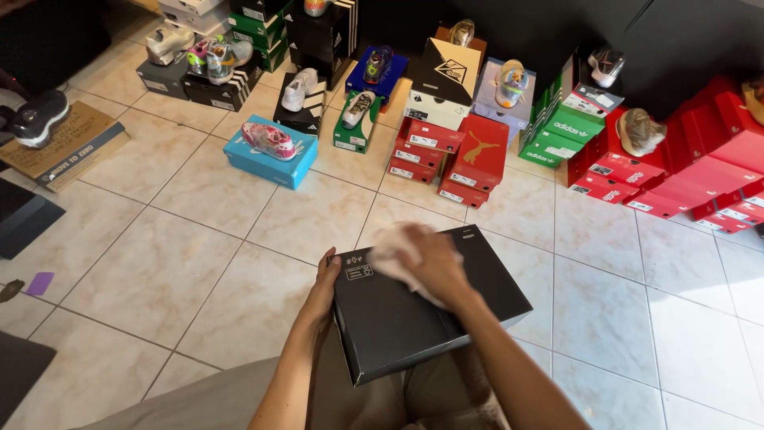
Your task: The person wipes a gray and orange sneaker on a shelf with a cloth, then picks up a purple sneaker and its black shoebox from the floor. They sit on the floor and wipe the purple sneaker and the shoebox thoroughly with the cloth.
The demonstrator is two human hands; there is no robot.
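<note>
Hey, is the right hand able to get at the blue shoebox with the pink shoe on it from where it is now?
Probably not without leaning. The right hand presses a white cloth on the black box, which the left hand steadies; the blue shoebox sits well ahead across bare tiles.

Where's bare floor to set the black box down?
Bare tile lies between the black box and the blue box, and right of the box below the red boxes. The far row is crowded. Left hand grips the box; right hand presses a cloth.

One black shoebox, one white cloth, two hands, one blue shoebox.
</note>
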